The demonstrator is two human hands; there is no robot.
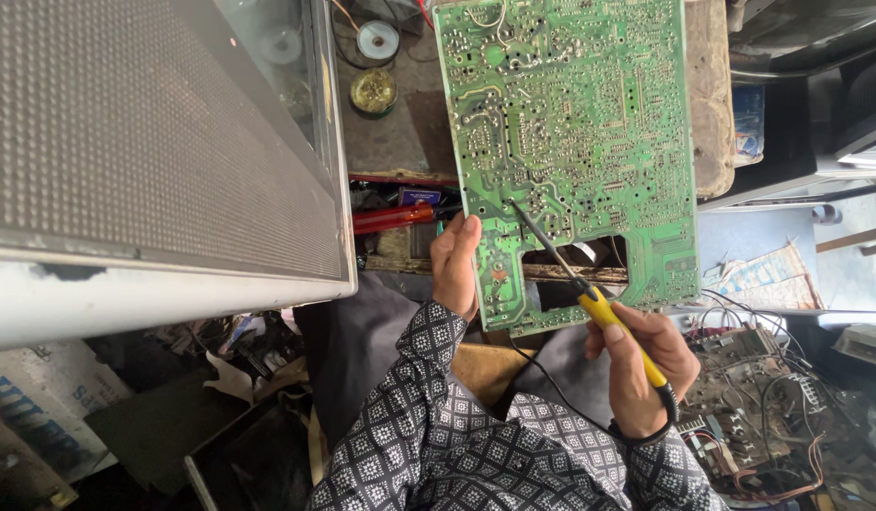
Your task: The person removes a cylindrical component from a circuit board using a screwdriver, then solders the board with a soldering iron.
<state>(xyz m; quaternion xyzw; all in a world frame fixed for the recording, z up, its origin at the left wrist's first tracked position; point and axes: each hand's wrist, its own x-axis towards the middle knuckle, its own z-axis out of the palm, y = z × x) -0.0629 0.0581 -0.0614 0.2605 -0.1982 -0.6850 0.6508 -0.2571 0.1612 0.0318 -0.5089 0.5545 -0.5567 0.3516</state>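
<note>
A large green circuit board (575, 142) lies solder side up, covered in pale traces and silver joints, with a rectangular notch cut into its near edge. Its far part rests on a worn brown worktop (400, 132); its near edge overhangs the worktop's front edge, above the person's lap.

At the far edge of the worktop, just left of the board, sit a round tin of brownish paste (373, 92) and a small spool of solder wire (377, 40). A red-handled tool (392, 218) lies below the worktop's front edge, beside the board's near-left corner. A big grey perforated panel (144, 132) fills the left side, and loose boards and tangled wires (760, 378) crowd the lower right. Nothing lies across the spot where the tip meets the board.

The left hand (454, 267) grips the board's near-left edge, thumb on top, fingers curled under. The right hand (641, 364) is closed pen-style around a yellow-handled soldering iron (603, 312), its dark tip angled up-left and touching the board near the left hand. Both patterned sleeves (476, 445) come up from the bottom.
</note>
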